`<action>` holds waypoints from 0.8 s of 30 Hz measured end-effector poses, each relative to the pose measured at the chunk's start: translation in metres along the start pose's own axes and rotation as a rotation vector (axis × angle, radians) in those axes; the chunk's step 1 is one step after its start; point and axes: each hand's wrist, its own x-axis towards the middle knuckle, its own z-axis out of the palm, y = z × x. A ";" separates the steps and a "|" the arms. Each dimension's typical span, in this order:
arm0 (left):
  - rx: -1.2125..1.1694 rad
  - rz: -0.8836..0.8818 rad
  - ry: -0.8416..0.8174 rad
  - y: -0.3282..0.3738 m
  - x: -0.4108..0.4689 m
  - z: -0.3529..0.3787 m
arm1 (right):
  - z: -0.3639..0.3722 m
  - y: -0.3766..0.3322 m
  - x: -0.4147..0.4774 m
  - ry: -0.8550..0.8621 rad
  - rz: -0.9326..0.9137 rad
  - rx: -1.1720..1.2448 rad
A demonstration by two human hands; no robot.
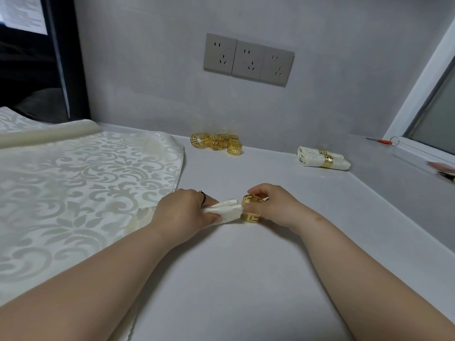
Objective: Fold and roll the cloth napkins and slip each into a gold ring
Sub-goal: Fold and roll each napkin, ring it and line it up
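Both hands busy, centre of table (246,279), just below frame middle
- left hand (183,210): fingers curled round the rolled napkin (227,210), gripping its left end; thin dark band on one finger
- right hand (273,205): pinching the gold ring (251,209), thumb on the near side, fingers over the top
- napkin lies roughly 9-to-3 between the hands, its right end inside the ring's opening; a sliver of white shows past the ring at 3 o'clock
- spare rings (218,143): loose heap at 12 o'clock of the hands, near the wall
- finished rolls (320,158): at 2 o'clock, gold bands round them, well apart from the hands
- flat patterned cloths (86,173): spread at 9 o'clock, edge touching the left wrist
- wall sockets (248,59): three in a row at 12 o'clock, above the heap
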 end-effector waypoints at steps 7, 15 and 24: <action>-0.165 -0.087 0.119 -0.001 0.003 0.001 | 0.008 0.007 -0.028 0.028 0.195 0.919; -0.307 -0.014 0.135 -0.004 0.001 0.003 | 0.020 0.003 -0.026 -0.047 -0.004 1.072; -0.499 0.061 0.123 -0.002 -0.004 0.004 | 0.014 0.003 -0.026 0.008 -0.155 0.859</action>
